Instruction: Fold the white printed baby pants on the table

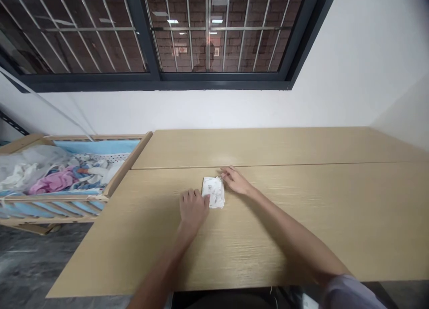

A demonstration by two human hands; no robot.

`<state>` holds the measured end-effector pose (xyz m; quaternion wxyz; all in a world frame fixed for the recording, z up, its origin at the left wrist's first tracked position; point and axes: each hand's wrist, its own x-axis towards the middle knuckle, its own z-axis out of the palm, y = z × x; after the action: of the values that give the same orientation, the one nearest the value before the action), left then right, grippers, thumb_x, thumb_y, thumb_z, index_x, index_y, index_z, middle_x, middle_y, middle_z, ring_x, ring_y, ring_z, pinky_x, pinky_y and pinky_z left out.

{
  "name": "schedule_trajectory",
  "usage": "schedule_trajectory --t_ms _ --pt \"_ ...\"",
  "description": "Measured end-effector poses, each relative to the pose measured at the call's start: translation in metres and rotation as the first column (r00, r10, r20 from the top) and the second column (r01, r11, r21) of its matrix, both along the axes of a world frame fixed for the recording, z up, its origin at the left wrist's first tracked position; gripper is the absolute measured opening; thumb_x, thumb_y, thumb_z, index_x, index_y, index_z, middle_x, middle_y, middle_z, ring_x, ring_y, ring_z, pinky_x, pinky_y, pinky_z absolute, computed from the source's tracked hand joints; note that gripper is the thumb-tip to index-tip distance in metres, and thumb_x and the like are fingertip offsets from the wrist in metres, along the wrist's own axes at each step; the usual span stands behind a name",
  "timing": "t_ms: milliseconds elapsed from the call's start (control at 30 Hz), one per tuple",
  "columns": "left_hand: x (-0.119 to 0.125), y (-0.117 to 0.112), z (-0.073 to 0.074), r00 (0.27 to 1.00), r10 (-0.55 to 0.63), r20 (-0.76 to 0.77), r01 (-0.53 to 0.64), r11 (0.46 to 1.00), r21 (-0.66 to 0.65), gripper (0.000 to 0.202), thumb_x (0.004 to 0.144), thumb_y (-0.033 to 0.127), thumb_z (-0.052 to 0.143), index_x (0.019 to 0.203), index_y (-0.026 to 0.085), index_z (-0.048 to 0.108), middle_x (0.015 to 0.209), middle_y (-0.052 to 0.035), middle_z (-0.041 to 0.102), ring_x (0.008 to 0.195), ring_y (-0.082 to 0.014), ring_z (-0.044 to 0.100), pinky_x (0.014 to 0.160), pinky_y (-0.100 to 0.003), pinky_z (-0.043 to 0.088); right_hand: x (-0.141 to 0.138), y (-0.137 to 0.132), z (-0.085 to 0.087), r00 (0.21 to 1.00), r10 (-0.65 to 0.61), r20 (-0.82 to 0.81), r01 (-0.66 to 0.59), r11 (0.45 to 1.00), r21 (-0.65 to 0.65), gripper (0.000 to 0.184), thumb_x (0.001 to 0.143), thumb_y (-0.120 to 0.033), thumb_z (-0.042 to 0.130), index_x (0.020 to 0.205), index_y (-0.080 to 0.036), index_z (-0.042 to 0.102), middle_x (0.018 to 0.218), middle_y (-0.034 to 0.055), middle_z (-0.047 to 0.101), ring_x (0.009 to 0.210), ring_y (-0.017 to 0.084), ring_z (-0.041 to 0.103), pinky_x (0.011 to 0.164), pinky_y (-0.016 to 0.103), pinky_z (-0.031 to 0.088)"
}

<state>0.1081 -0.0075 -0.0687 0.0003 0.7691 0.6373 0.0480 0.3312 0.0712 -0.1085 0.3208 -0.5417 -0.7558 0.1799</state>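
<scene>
A small folded white piece with faint grey print (pixel 213 192) lies flat on the wooden table (pixel 301 219); whether it is cloth or paper I cannot tell. My left hand (pixel 193 207) rests palm down at its left side, fingers apart on the wood and thumb on the lower left edge. At the upper right corner is my right hand (pixel 235 182), its fingers reaching left and slightly bent, with the thumb beside the corner. No clear grip shows in either hand.
To the left stands a wooden crib (pixel 129 166) with blue lining, holding rumpled clothes and a pink cloth (pixel 55 180). A seam crosses the tabletop behind my hands. Beyond are a white wall (pixel 214 110) and a dark-framed window (pixel 221 81) with bars.
</scene>
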Motion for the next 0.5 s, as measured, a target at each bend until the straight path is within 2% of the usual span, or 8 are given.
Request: schedule_trajectory --t_ms 67,133,200,267,333,400,433,500 --pt "-0.001 0.021 0.000 1.000 0.017 -0.005 -0.017 0.998 -0.054 0.051 0.100 0.047 0.037 0.107 0.005 0.066 0.107 -0.0258 0.067 0.107 -0.0382 0.063 0.090 -0.048 0.047 -0.006 -0.003 -0.003 0.996 0.000 -0.086 -0.002 1.000 -0.024 0.034 0.099 -0.034 0.049 0.120 -0.014 0.067 0.109 0.0128 0.067 0.107 0.023 0.061 0.095 0.037 0.048" --pt "0.002 0.038 -0.004 1.000 -0.008 0.016 0.010 0.992 -0.122 0.046 0.099 0.045 0.042 0.105 0.008 0.068 0.104 -0.0236 0.070 0.103 -0.0358 0.066 0.088 -0.045 0.048 -0.012 -0.006 -0.009 0.990 0.000 -0.143 -0.007 0.999 -0.054 0.027 0.096 -0.031 0.054 0.111 -0.015 0.070 0.101 0.0106 0.067 0.099 0.022 0.061 0.089 0.035 0.049" --pt "0.006 0.049 -0.006 0.998 -0.047 0.052 0.056 0.980 -0.190 0.039 0.098 0.041 0.044 0.102 0.012 0.068 0.103 -0.0200 0.072 0.100 -0.0317 0.068 0.086 -0.039 0.049 -0.018 -0.011 -0.015 0.985 -0.013 -0.173 0.002 0.998 -0.065 0.024 0.091 -0.028 0.060 0.109 -0.015 0.069 0.102 0.0096 0.065 0.093 0.021 0.061 0.085 0.034 0.050" --pt "0.006 0.050 -0.003 0.992 -0.079 0.097 0.100 0.967 -0.235 0.035 0.098 0.038 0.042 0.100 0.014 0.068 0.102 -0.0183 0.072 0.097 -0.0292 0.068 0.083 -0.036 0.048 -0.027 -0.019 -0.016 0.977 -0.048 -0.210 0.037 0.998 -0.056 0.027 0.082 -0.023 0.067 0.109 -0.017 0.066 0.106 0.0090 0.061 0.092 0.020 0.059 0.084 0.034 0.049" --pt "-0.004 0.038 0.008 0.982 -0.110 0.152 0.147 0.954 -0.260 0.034 0.097 0.037 0.040 0.096 0.015 0.067 0.098 -0.0158 0.073 0.092 -0.0271 0.068 0.079 -0.034 0.047 -0.041 -0.034 -0.011 0.951 -0.086 -0.297 0.075 0.996 -0.048 0.026 0.075 -0.018 0.070 0.100 -0.019 0.064 0.104 0.0067 0.059 0.095 0.021 0.057 0.086 0.035 0.048" --pt "-0.030 0.013 0.027 0.963 -0.150 0.222 0.210 0.939 -0.274 0.035 0.096 0.040 0.039 0.089 0.018 0.066 0.090 -0.0097 0.072 0.084 -0.0233 0.067 0.073 -0.030 0.046 -0.064 -0.058 -0.002 0.901 -0.079 -0.426 0.037 0.994 -0.106 0.018 0.072 -0.016 0.069 0.088 -0.020 0.061 0.093 0.0028 0.058 0.091 0.021 0.056 0.082 0.033 0.048" --pt "-0.048 -0.005 0.037 0.950 -0.170 0.261 0.243 0.930 -0.276 0.037 0.096 0.043 0.038 0.086 0.020 0.065 0.086 -0.0059 0.072 0.080 -0.0211 0.065 0.070 -0.028 0.045 -0.079 -0.073 0.003 0.864 -0.057 -0.500 -0.028 0.987 -0.160 0.016 0.072 -0.017 0.069 0.084 -0.020 0.059 0.086 0.0006 0.058 0.085 0.019 0.055 0.077 0.031 0.048" --pt "-0.093 -0.047 0.057 0.928 -0.181 0.324 0.279 0.917 -0.285 0.042 0.094 0.049 0.035 0.083 0.022 0.065 0.083 -0.0012 0.071 0.076 -0.0185 0.064 0.063 -0.025 0.045 -0.117 -0.111 0.007 0.779 0.012 -0.626 -0.246 0.925 -0.289 0.016 0.072 -0.020 0.071 0.083 -0.020 0.059 0.076 -0.0024 0.056 0.072 0.017 0.054 0.064 0.027 0.046"
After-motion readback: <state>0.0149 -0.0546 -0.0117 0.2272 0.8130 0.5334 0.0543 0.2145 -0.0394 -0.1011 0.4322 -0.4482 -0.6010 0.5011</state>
